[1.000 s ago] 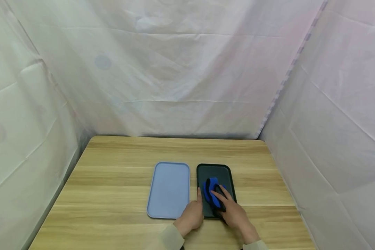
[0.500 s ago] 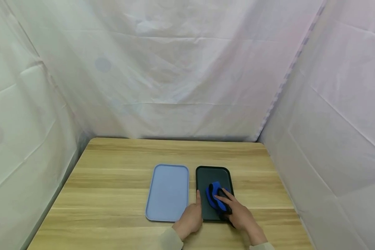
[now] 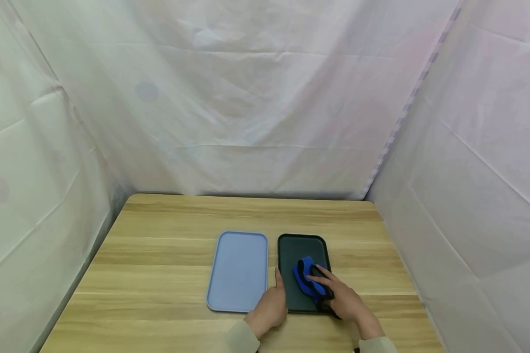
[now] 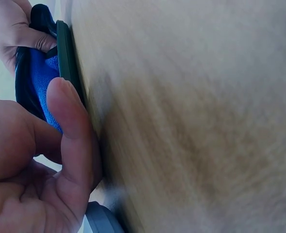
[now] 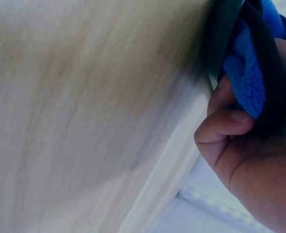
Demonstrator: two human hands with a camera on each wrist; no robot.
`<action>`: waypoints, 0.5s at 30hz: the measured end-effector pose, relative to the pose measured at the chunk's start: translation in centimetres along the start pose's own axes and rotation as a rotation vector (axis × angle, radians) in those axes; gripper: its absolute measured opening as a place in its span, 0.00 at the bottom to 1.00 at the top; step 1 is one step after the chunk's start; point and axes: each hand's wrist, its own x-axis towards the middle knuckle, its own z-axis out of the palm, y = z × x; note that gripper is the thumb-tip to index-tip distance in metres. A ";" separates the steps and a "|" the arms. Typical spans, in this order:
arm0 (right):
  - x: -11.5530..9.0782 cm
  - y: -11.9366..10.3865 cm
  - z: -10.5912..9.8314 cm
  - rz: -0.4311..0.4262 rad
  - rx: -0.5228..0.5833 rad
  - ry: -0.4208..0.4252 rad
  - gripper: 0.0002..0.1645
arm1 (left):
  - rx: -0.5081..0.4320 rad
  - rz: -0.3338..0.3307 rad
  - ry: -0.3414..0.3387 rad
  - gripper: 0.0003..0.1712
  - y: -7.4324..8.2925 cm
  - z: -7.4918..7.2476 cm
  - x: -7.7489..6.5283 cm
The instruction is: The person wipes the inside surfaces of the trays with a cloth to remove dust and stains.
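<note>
A dark green tray lies on the wooden table, a blue cloth with black edging bunched on its right lower part. My right hand grips the cloth, fingers spread over its top. In the right wrist view, fingertips curl round the fuzzy blue side, next to the tray's rim. At the tray's left rim rests my left hand, index finger straight along the edge and the others bent. The left wrist view shows its curled fingers close to the tabletop; the index finger's contact is hidden there.
A light blue tray lies left of the green one, a narrow gap between them; my left hand covers its lower right corner. White sheeting hangs behind and on both sides of the wooden table.
My right hand has slid the cloth right and slightly toward me over the green tray. The left index finger has shifted slightly outward at the tray's left rim.
</note>
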 end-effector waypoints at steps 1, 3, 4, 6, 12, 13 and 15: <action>0.0 0.0 0.0 0.004 -0.001 0.002 0.52 | 0.001 0.001 0.000 0.61 0.0 0.0 0.0; 0.1 -0.1 0.0 0.010 -0.002 0.010 0.52 | 0.007 0.001 0.001 0.61 0.1 -0.1 -0.1; 0.1 -0.1 0.0 0.014 -0.004 0.015 0.52 | 0.004 0.000 0.000 0.61 0.1 -0.1 -0.1; 0.2 -0.1 0.1 0.022 -0.004 0.026 0.51 | -0.001 -0.002 -0.004 0.61 0.1 -0.1 -0.1; 0.6 -0.1 0.4 0.073 -0.009 0.076 0.49 | -0.011 -0.004 -0.011 0.62 0.0 0.0 0.0; 0.7 -0.1 0.4 0.083 -0.014 0.086 0.49 | -0.015 -0.006 -0.013 0.62 0.0 0.0 0.0; 0.9 -0.1 0.5 0.106 -0.026 0.099 0.48 | -0.025 -0.008 -0.017 0.62 0.0 0.0 -0.1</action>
